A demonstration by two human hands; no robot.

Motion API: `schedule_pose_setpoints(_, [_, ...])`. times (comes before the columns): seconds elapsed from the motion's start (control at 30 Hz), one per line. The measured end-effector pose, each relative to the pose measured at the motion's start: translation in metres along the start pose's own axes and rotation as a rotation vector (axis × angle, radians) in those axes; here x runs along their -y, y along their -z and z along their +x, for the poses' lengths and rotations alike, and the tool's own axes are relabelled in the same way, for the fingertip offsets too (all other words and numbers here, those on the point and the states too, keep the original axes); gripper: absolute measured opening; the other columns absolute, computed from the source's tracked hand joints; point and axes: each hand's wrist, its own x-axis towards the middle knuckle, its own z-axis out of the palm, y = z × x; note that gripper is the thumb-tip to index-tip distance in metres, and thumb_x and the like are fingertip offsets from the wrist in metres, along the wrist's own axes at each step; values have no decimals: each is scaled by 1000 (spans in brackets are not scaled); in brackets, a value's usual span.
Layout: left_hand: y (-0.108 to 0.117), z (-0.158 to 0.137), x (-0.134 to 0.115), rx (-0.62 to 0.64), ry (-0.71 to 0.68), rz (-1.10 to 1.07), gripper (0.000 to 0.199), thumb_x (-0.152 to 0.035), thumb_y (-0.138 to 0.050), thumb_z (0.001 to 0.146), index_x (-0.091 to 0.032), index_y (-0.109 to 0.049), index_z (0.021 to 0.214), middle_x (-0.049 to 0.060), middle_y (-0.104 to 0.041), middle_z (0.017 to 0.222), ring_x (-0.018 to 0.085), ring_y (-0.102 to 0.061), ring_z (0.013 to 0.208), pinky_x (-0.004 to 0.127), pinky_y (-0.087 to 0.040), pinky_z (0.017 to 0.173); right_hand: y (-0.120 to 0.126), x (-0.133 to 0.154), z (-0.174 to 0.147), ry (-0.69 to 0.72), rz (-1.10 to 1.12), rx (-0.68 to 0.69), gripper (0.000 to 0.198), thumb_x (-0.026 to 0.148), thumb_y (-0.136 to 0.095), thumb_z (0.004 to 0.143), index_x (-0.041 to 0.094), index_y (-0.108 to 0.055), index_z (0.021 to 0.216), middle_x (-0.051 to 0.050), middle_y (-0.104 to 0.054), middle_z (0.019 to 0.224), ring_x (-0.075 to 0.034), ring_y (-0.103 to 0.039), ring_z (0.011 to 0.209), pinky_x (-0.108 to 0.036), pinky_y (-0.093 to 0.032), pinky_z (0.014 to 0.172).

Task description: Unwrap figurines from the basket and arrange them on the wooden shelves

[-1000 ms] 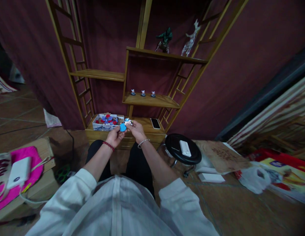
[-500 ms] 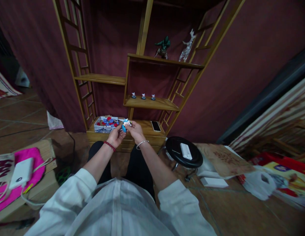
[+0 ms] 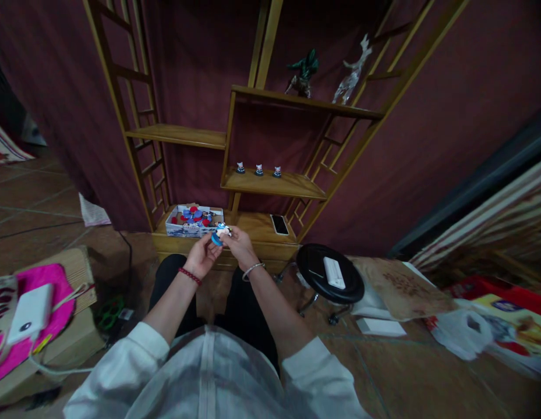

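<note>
Between my two hands is a small white figurine (image 3: 222, 230) with a blue round base. My right hand (image 3: 240, 244) pinches its upper part from the right. My left hand (image 3: 202, 256) is closed at the blue base from the lower left. Just behind my hands stands an open patterned box (image 3: 183, 230) full of red, blue and dark small pieces. On the shelf above, three little figurines (image 3: 258, 170) with dark bases stand upright in a row.
The wooden shelf unit (image 3: 270, 184) rises in front. A phone (image 3: 279, 224) lies on its lowest board. Higher up stand a green figure (image 3: 304, 73) and a clear deer statuette (image 3: 352, 73). A black stool (image 3: 309, 270) bears a white object (image 3: 334, 272). A power bank (image 3: 31, 314) lies at left.
The figurine has turned in my hands, so more of its blue base's round edge shows. Both hands have come slightly lower in the view, and the view has shifted a little.
</note>
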Motion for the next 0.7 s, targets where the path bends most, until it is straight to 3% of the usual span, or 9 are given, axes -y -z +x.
schedule_pose_setpoints(0.17, [-1,3,-8,34,-3,-15,16,-17,-45,82,-11,-59,83,6,-63,69,10,-59,61,20,-49,57,4,1,12,21,2,-26,37,25,-59,63,17,-54,98,-2,-63,83,-12,-58,70,-23,-47,62])
schedule_pose_setpoints(0.7, [8,29,-13,109,-12,-66,27,-9,-47,77,-13,-59,101,8,-64,93,12,-60,78,24,-48,71,11,-10,40,-39,22,21,38,30,-65,62,18,-59,98,-3,-65,89,-14,-58,78,-28,-46,77])
